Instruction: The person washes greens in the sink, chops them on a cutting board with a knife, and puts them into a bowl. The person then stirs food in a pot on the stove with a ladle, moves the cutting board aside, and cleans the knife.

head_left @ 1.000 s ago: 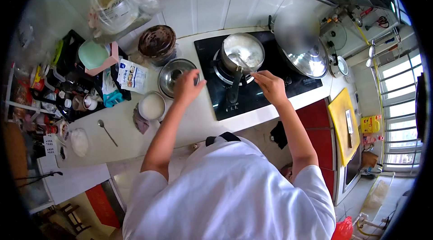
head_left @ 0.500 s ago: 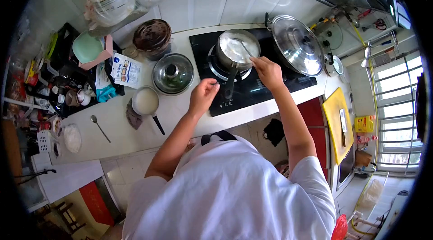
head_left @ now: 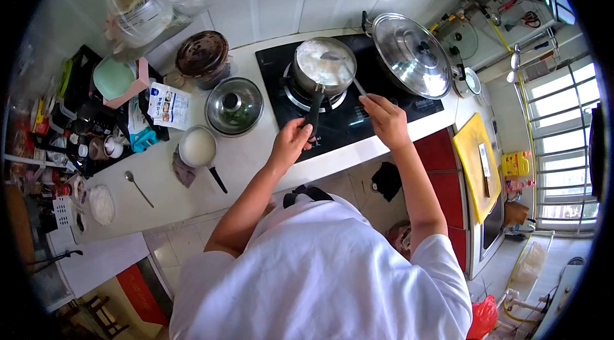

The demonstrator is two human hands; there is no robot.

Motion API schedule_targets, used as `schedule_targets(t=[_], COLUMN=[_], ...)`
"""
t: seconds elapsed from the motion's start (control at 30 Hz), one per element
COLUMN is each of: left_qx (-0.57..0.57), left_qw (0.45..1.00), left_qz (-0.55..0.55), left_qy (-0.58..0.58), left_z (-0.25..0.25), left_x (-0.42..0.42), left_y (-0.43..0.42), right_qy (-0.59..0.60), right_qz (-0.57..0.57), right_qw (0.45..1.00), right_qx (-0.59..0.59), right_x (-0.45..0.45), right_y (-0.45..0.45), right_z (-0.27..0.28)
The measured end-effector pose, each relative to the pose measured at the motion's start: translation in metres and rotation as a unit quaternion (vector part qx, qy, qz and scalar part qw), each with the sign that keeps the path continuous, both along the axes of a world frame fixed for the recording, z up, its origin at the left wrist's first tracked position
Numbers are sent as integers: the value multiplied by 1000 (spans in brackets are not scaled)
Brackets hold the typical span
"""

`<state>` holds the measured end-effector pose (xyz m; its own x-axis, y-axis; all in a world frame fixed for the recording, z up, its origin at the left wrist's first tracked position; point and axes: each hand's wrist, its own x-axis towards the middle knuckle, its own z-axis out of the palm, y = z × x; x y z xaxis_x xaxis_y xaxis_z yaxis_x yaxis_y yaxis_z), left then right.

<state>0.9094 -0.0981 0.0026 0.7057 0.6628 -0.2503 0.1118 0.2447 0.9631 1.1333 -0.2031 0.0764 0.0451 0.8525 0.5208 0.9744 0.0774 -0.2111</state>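
1. Head view, upper centre: the saucepan [head_left: 336, 89] stands over a burner on the black cooktop [head_left: 345, 126], its black handle [head_left: 315, 110] pointing down the frame; whitish contents [head_left: 312, 62] lie inside, with the bowl of the spoon [head_left: 332, 56] among them;
2. Left hand [head_left: 293, 143], at the middle of the frame, has its fingers curled about the handle's end; that grip seems right, as the pan could swing when pushed from within; hold it level, pressing neither down nor sideways;
3. Right hand [head_left: 387, 121], right of centre, pinches the upper end of the spoon; slow, wide passes along the wall and across the bottom should suit best; quick strokes could slop the contents over the rim;
4. Keep both hands outside the rim and treat the burner as hot; whether it is lit, I cannot tell;
5. Mind the neighbours: the large lidded pan [head_left: 409, 58], upper right, stands close by; the small pan [head_left: 206, 163], left of centre on the bench [head_left: 166, 189], has a jutting handle that the left forearm could knock.
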Motion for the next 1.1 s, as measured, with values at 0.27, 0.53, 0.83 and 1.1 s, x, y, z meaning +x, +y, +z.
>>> schedule_targets(t=[0.27, 0.53, 0.83, 1.1], left_qx=[-31, -14, -36, -25], left_qw=[999, 999, 998, 998], left_qz=[18, 10, 9, 11], left_qy=[-31, -49, -48, -54], left_z=[8, 1, 7, -2], left_x=[2, 3, 3, 4], left_y=[-2, -1, 2, 1], right_qy=[236, -62, -132, -161], right_qz=[-58, 43, 132, 178], right_qw=[966, 997, 982, 970], right_qx=[89, 20, -26, -35], right_x=[-12, -9, -9, -3], right_y=[-14, -22, -37, -39], right_z=[-4, 1, 22, 38])
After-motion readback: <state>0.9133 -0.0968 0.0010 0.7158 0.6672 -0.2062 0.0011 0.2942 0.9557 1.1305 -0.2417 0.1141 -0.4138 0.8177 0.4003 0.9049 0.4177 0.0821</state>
